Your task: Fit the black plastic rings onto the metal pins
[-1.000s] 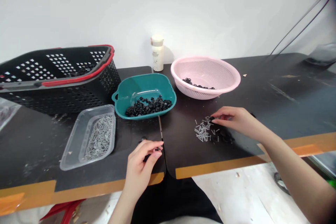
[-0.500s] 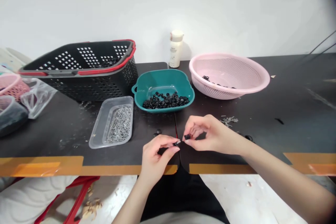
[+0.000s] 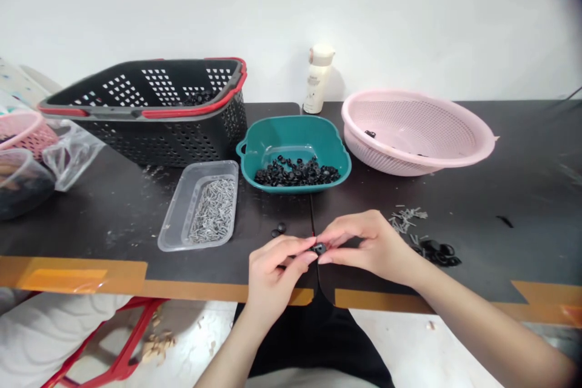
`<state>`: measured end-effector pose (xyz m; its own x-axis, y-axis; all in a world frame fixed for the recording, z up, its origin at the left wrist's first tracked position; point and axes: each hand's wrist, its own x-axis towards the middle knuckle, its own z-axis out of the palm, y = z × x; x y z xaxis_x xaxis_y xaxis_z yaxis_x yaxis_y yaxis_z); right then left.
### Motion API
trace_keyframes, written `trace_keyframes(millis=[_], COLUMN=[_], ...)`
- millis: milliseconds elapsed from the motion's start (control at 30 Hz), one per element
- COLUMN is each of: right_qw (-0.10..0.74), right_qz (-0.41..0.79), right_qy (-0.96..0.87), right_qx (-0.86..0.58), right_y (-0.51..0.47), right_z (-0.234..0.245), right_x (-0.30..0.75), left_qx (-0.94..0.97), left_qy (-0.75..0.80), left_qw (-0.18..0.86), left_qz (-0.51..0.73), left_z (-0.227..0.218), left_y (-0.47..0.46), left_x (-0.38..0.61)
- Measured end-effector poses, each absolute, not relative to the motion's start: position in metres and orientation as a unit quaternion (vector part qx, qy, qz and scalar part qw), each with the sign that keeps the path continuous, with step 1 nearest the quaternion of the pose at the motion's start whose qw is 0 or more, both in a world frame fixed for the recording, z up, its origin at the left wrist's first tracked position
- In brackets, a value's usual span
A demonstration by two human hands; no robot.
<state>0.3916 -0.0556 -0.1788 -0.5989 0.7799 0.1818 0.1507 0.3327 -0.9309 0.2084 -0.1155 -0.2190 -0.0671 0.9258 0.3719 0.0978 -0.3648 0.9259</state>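
Note:
My left hand (image 3: 275,270) and my right hand (image 3: 368,245) meet over the front edge of the black table (image 3: 113,218). Both pinch one small black part (image 3: 319,248) between their fingertips. Right of my right hand lie a loose pile of small metal pins (image 3: 407,219) and a cluster of black rings (image 3: 439,251). Two more black pieces (image 3: 278,230) lie just behind my left hand. A teal bowl (image 3: 295,139) with several black rings stands behind the hands. A clear tray (image 3: 182,212) of metal pins is to its left.
A pink colander (image 3: 416,133) with a few black parts stands at the back right. A black basket with red handles (image 3: 150,109) is at the back left, a white bottle (image 3: 317,79) by the wall. Plastic bags and a pink basket (image 3: 22,133) sit at the far left.
My right hand left the pin pile and came to the left hand; both now pinch the small black part together. The camera view swung to the left.

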Motion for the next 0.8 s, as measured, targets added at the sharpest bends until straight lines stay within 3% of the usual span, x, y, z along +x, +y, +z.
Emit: trace_keyframes(millis=[800], right_qw=[0.359], right_qz=[0.419], right_qy=[-0.782], right_qx=[-0.290], right_y=[-0.0558], right_z=[-0.1782], right_x=[0.3951], left_qx=[0.590], left_qy=[0.459], left_qw=[0.372], left_qz=[0.551], left_z=[-0.2224], left_y=[-0.1147], left_x=[0.2080])
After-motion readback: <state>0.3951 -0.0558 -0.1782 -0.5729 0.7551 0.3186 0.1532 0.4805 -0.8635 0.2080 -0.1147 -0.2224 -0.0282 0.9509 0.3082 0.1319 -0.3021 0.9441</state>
